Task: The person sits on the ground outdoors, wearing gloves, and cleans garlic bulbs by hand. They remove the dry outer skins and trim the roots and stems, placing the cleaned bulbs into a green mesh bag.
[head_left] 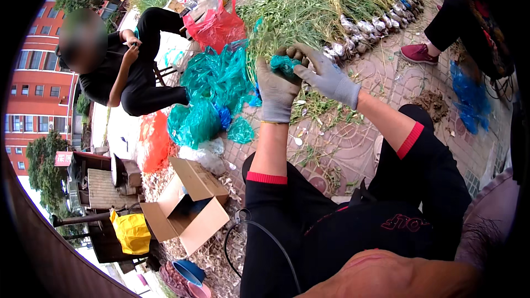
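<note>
Both my hands wear grey work gloves with dirt-darkened fingers, held up together in front of me. A small crumpled green plastic bag (284, 65) is cupped in my left hand (276, 91), whose fingers curl round it. My right hand (330, 77) comes in from the right, its thumb and fingers closed on the edge of the same bag. Whether anything is inside the bag cannot be made out. Just beyond my hands lies a heap of long green plants (298, 8). Along its right side runs a row of plant bases wrapped in whitish plastic (375, 26).
Green plastic bags (212, 80), a red bag (218, 25) and an orange mesh bag (155, 140) lie at left. An open cardboard box (201, 179) stands nearer. One person (99, 60) sits at left; another's shoe (420, 53) and a blue bag (469, 96) are at right.
</note>
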The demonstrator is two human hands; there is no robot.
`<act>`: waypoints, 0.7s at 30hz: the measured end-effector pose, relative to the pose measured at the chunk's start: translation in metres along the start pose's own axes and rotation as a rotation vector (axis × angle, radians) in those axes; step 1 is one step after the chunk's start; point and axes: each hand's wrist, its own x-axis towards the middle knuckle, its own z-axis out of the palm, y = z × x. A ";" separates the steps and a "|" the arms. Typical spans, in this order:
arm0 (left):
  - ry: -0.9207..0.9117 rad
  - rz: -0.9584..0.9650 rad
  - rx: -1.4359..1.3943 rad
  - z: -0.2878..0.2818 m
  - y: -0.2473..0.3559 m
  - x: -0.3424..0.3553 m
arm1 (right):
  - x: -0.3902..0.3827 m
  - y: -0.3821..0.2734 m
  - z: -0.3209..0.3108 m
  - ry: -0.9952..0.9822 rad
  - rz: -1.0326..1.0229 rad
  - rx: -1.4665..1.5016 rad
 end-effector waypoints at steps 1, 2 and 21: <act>-0.020 -0.035 -0.023 -0.002 -0.003 0.001 | -0.004 0.003 0.005 0.045 0.040 0.056; -0.098 -0.072 -0.048 -0.013 -0.004 0.008 | -0.006 0.004 0.009 0.061 0.066 0.122; -0.129 -0.462 0.973 0.018 -0.034 -0.025 | 0.023 0.023 -0.033 -0.058 0.837 1.315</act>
